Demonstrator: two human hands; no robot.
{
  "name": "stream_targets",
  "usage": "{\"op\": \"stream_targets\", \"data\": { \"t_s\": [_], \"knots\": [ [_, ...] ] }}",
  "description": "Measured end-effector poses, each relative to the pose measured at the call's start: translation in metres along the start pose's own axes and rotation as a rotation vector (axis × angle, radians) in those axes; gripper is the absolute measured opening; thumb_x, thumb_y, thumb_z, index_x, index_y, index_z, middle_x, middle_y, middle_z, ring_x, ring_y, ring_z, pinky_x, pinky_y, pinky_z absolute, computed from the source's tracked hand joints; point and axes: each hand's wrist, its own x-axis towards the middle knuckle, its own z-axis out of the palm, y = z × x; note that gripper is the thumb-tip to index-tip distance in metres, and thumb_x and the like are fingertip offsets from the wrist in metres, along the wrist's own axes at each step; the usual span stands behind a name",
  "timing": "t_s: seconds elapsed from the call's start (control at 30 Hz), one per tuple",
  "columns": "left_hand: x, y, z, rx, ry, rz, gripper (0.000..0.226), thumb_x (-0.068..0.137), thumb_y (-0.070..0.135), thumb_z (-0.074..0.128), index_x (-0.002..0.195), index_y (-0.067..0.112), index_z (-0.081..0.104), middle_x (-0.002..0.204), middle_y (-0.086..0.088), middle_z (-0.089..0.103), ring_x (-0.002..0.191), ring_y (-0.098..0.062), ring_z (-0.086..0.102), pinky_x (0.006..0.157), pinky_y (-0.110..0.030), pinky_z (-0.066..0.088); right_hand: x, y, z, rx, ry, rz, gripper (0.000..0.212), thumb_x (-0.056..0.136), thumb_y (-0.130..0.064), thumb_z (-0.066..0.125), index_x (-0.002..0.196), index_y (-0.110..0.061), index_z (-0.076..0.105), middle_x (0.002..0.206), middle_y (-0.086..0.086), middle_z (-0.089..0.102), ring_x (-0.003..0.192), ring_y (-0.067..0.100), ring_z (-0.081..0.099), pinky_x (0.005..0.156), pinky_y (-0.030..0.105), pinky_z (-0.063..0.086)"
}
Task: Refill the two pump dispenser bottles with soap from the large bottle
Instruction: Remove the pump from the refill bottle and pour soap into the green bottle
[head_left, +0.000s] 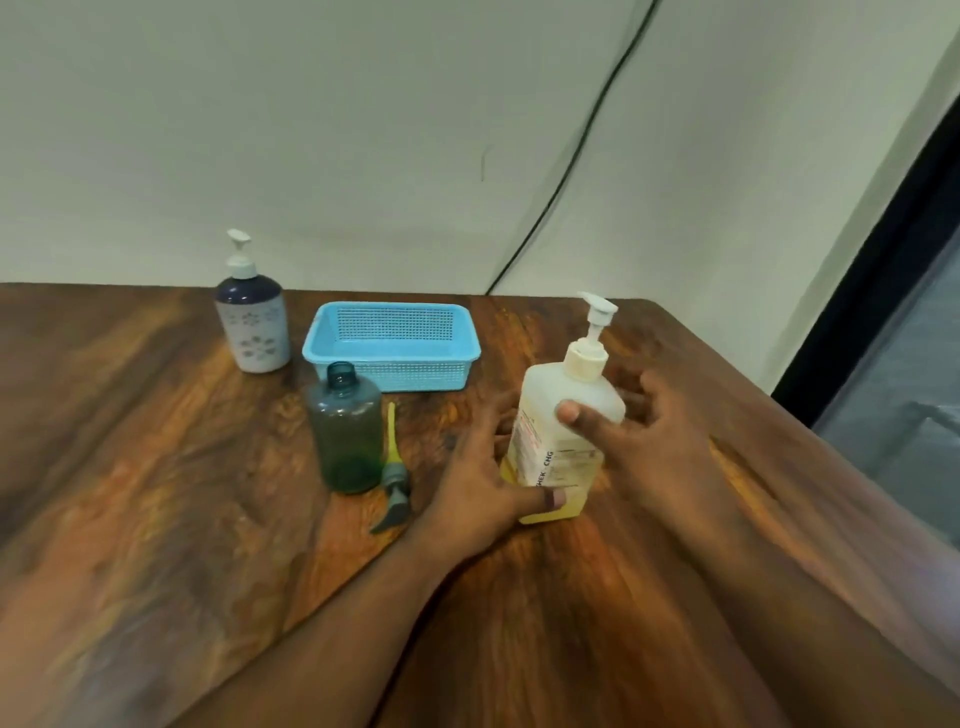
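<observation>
Large bottle (558, 415) upright near table's (156, 467) right edge; left hand (483, 483) grips its base, thumb across front; right hand (644, 441) loosely curled, thumb on shoulder. Open green bottle (344, 431) mid-table, pump (393, 478) lying beside. Floral dispenser (253, 317), blue basket (392, 345) near back edge

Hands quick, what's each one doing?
Left hand: grips the base of the large white soap bottle with yellow liquid.
Right hand: thumb on the bottle, grip unclear.
</observation>
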Motion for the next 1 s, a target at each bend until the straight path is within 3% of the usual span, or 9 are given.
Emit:
{"op": "stream_targets", "data": {
  "t_s": [0.1,0.23,0.5,0.63,0.73,0.9,0.93,1.0],
  "knots": [
    [0.0,-0.001,-0.004,-0.033,-0.037,-0.032,0.095,0.061,0.019,0.089,0.137,0.039,0.036,0.132,0.011,0.053,0.126,-0.01,0.048,0.103,-0.043,0.047,0.008,-0.013,-0.005,0.056,-0.026,-0.055,0.047,0.063,-0.052,0.069,0.104,-0.03,0.064,0.102,-0.015,0.068,0.09,-0.005,0.063,0.063,0.012,0.051],
    [0.002,-0.004,-0.01,-0.104,-0.053,-0.054,0.094,0.061,0.013,0.088,0.137,0.037,0.04,0.133,0.01,0.053,0.129,-0.012,0.048,0.103,-0.045,0.047,0.028,-0.013,0.005,0.055,-0.031,-0.068,0.036,0.073,-0.043,0.075,0.103,-0.025,0.066,0.1,-0.008,0.07,0.093,0.009,0.067,0.071,0.028,0.054],
    [0.011,-0.011,-0.016,-0.195,0.005,-0.089,0.092,0.068,0.011,0.086,0.138,0.042,0.036,0.141,0.008,0.049,0.132,-0.014,0.045,0.102,-0.045,0.048,0.06,0.001,0.028,0.084,-0.017,-0.13,0.025,0.075,-0.03,0.078,0.097,-0.028,0.067,0.096,-0.008,0.072,0.086,0.007,0.07,0.07,0.025,0.059],
    [0.013,-0.012,-0.016,-0.22,-0.007,-0.073,0.085,0.072,0.001,0.081,0.128,0.05,0.038,0.13,0.017,0.054,0.129,-0.009,0.048,0.104,-0.039,0.047,0.057,0.007,0.029,0.169,-0.064,-0.143,0.017,0.086,-0.02,0.066,0.102,-0.025,0.064,0.093,-0.015,0.07,0.083,0.002,0.07,0.064,0.016,0.055],
    [0.013,-0.012,-0.018,-0.248,-0.034,-0.068,0.078,0.077,-0.005,0.074,0.126,0.046,0.041,0.125,0.021,0.056,0.123,-0.003,0.052,0.105,-0.034,0.046,0.056,0.007,0.031,0.151,-0.108,-0.168,0.013,0.093,-0.021,0.057,0.1,-0.03,0.062,0.085,-0.021,0.072,0.079,0.002,0.07,0.064,0.02,0.057],
    [0.012,-0.016,-0.017,-0.216,-0.075,-0.05,0.089,0.083,-0.001,0.071,0.151,0.03,0.021,0.142,0.014,0.048,0.131,-0.003,0.045,0.11,-0.035,0.041,0.056,0.019,0.034,0.06,-0.119,-0.184,0.02,0.095,-0.044,0.048,0.107,-0.037,0.062,0.101,-0.005,0.071,0.09,0.017,0.07,0.078,0.05,0.058],
    [0.013,-0.017,-0.017,-0.207,-0.077,-0.041,0.09,0.083,0.0,0.071,0.151,0.032,0.02,0.146,0.012,0.045,0.134,-0.005,0.042,0.111,-0.038,0.039,0.056,0.02,0.035,0.091,-0.111,-0.178,0.02,0.094,-0.045,0.047,0.108,-0.039,0.061,0.105,-0.006,0.07,0.094,0.018,0.069,0.08,0.051,0.057],
    [0.014,-0.02,-0.017,-0.186,-0.082,-0.036,0.092,0.083,0.003,0.071,0.151,0.035,0.017,0.151,0.01,0.039,0.139,-0.006,0.037,0.113,-0.041,0.036,0.054,0.021,0.037,0.197,-0.087,-0.175,0.023,0.095,-0.04,0.047,0.117,-0.045,0.053,0.118,-0.013,0.065,0.106,0.01,0.065,0.085,0.039,0.057]
  ]
}}
